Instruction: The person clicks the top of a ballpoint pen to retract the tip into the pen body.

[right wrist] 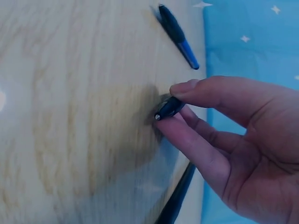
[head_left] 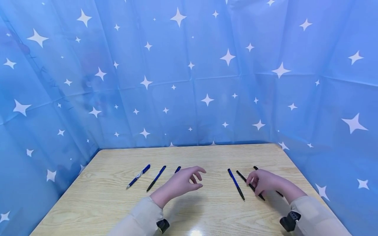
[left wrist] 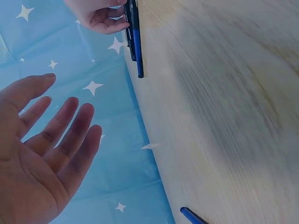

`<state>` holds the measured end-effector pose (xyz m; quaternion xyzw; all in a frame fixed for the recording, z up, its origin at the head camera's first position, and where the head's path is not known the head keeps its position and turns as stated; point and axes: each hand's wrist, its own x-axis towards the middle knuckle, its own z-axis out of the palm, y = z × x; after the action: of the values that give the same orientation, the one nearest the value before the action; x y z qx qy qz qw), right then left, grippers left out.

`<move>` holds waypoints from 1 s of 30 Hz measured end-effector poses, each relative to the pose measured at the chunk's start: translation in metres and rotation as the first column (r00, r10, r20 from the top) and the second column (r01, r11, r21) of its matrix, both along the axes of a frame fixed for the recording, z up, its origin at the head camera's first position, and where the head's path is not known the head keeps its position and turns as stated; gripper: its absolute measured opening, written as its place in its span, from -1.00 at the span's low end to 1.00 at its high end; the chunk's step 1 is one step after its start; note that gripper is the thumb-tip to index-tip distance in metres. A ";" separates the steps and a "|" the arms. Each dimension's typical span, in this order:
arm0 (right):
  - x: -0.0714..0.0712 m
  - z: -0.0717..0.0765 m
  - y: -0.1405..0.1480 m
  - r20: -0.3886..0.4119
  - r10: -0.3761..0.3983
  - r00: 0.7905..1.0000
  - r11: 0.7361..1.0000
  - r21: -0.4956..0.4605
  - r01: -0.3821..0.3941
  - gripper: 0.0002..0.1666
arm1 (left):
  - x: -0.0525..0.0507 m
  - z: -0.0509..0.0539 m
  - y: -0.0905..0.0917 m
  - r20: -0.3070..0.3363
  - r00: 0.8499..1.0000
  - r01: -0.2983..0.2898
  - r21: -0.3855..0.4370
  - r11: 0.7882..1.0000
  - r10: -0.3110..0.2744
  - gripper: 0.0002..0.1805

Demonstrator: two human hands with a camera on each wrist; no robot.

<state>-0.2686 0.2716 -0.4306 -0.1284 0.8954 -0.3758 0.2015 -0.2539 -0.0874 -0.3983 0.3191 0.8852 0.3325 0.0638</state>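
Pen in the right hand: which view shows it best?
Head view: both ends of the pen show beside the right hand. Right wrist shows its tip end, foreshortened; left wrist, only part, near the top.

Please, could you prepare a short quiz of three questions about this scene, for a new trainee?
1. What does the right hand pinch?
2. True or false: the left hand holds nothing.
3. In the head view, the leftmost pen is: (a) entirely black; (b) blue with a pale section; (c) red.

Key:
1. A black pen.
2. True.
3. b.
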 end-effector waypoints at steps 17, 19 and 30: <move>0.008 0.031 -0.023 -0.107 0.086 0.991 0.990 -0.100 -0.097 -0.50 | -0.007 0.025 0.011 -0.025 0.998 -0.055 0.115 0.992 0.058 -0.52; 0.010 0.035 -0.029 -0.124 0.080 0.989 0.989 -0.113 -0.095 -0.50 | -0.008 0.028 0.011 -0.027 0.998 -0.057 0.131 0.990 0.061 -0.52; 0.020 0.048 -0.059 -0.206 0.023 0.978 0.962 -0.260 -0.077 -0.58 | -0.014 0.034 0.023 0.002 0.994 -0.103 0.254 0.962 0.106 -0.50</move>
<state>-0.2491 0.2130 -0.3830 -0.2144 0.8488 -0.4728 0.1004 -0.2680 -0.0649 -0.3640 0.2795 0.8513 0.4440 -0.0001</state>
